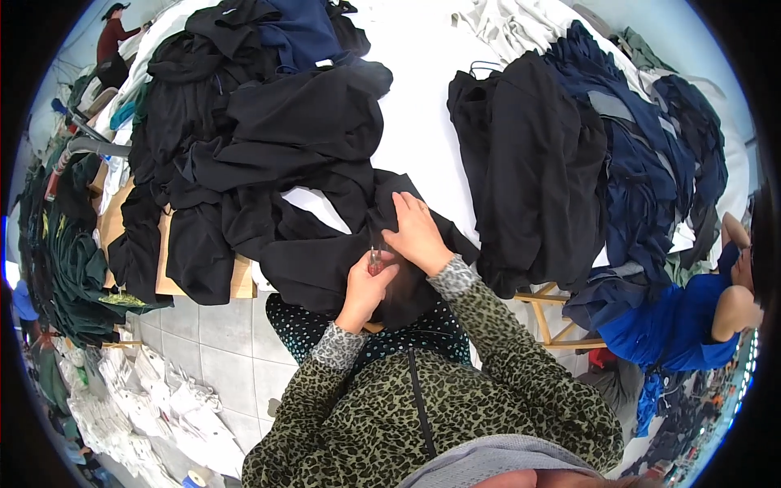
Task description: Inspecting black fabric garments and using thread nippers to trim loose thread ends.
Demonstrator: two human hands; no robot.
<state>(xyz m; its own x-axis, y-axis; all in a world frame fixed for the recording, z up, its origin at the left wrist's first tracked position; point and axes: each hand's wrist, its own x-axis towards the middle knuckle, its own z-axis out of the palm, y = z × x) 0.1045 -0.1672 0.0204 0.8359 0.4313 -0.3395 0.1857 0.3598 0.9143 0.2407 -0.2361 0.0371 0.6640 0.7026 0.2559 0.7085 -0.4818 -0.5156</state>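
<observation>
The black garment (380, 215) lies near the centre of the view, on the near edge of the white bench (419, 89), and its lower part hangs toward the person's lap. Its cloth is plain, dull and quite dark, with soft folds; where it ends and the neighbouring black cloth begins, I cannot tell. At ten o'clock from the hands, a slanting gap between the dark folds shows a white surface below. The left hand (368, 286) comes from seven o'clock, and its fingers are narrow, closed around a small tool (375, 262) which has a red part and a shiny, pale tip directed to twelve o'clock. The exact kind of this tool is too small to tell. The right hand (417, 234) comes from five o'clock and rests on the garment; its fingers are stretched and lie near each other, with the thumb somewhat apart, but whether they pinch a fold I cannot tell. Toward eleven o'clock there is a large heap of black clothes (305, 122), with a navy cloth (301, 37) at its top. Toward two o'clock stand a black pile (533, 163) and, farther out, a navy pile (647, 154).
</observation>
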